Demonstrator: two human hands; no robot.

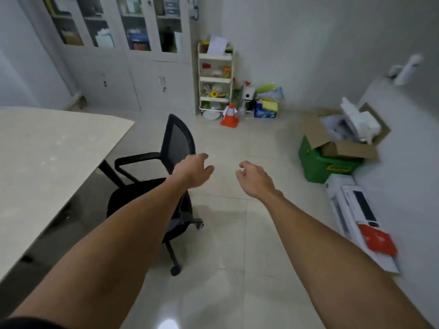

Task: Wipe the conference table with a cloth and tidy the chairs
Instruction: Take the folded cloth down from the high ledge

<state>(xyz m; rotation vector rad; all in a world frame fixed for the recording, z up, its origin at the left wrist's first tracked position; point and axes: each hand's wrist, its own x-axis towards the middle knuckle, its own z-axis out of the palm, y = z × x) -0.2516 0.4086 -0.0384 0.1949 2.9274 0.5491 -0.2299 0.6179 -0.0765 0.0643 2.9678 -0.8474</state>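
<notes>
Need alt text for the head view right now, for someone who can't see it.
Both bare hands, left hand and right hand, reach forward empty, next to a black office chair standing out from the pale conference table. Boxes and a shelf cart line the far walls.

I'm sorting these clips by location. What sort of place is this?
Probably an office meeting room that also serves for storage: a large pale conference table, a black mesh office chair beside it, glass-door filing cabinets along the wall, and opened cardboard boxes on the floor.
</notes>
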